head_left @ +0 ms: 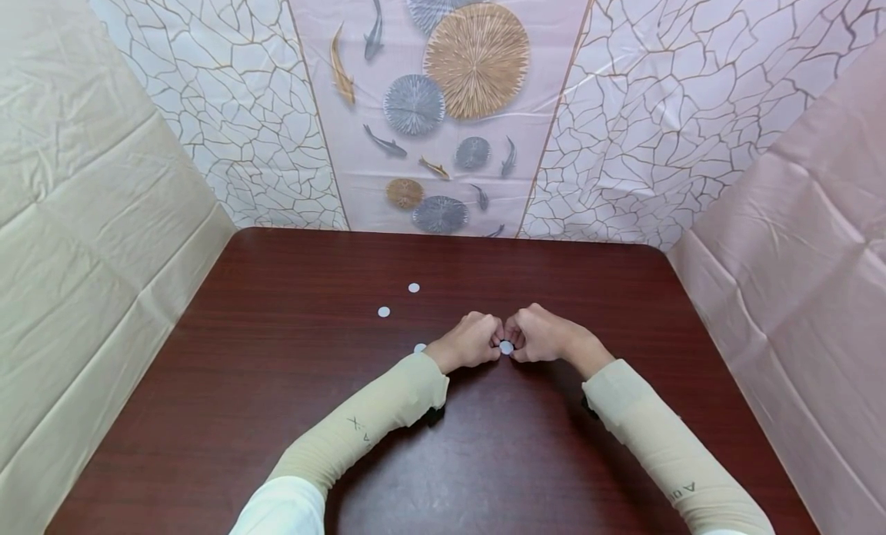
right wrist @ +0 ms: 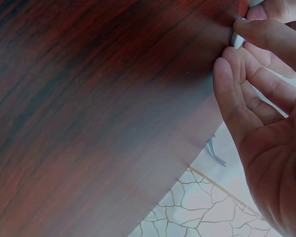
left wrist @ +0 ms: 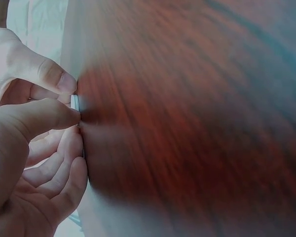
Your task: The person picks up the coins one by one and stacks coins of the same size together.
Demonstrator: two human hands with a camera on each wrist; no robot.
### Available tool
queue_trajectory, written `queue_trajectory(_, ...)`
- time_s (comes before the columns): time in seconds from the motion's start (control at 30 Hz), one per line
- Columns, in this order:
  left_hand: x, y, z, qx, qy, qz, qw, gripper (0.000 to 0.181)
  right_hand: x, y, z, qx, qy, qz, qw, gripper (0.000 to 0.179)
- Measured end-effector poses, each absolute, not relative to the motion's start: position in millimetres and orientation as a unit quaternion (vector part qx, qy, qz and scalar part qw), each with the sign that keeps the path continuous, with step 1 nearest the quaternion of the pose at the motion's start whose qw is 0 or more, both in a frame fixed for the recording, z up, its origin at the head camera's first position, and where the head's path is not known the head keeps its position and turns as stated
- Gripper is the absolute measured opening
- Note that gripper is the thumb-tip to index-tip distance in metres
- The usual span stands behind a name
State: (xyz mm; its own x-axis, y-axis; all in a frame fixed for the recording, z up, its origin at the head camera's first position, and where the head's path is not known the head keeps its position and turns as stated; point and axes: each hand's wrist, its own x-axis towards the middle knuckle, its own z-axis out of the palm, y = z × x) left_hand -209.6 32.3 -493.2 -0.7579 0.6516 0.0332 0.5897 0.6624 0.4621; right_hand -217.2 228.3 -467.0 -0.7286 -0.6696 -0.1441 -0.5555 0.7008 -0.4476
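Observation:
A small white round disc (head_left: 507, 347) lies low over the brown table, right between my two hands in the head view. My left hand (head_left: 474, 341) pinches its left side, thumb nearest me and fingers curled behind. From the other side my right hand (head_left: 543, 335) pinches its right edge in the same way. Edge-on in the left wrist view, the disc (left wrist: 75, 102) shows as a thin white strip between the two thumbs. The right wrist view shows its rim (right wrist: 238, 39) between thumb and fingertips, close to the tabletop.
Three more white discs lie left of the hands: one farther back (head_left: 414, 287), one at the left (head_left: 384, 312), and one (head_left: 420, 348) partly covered by my left wrist. Patterned cloth (head_left: 443, 174) hangs behind the dark wooden table (head_left: 277, 289), with plain cloth at both sides.

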Motion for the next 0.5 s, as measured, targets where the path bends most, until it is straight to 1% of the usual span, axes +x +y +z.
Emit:
queue_trajectory(0.27,-210.8,25.5,-488.5,0.349,0.903,0.236,0.081,0.016,-218.4,227.6,-467.8,-0.334,0.91,-0.19,0.155,0.015)
queue_trajectory(0.5,-215.8,8.2,-473.2,0.342,0.904,0.24,0.092,0.02,-218.0,228.2,-466.7,-0.328,0.915,-0.18,0.152,0.016)
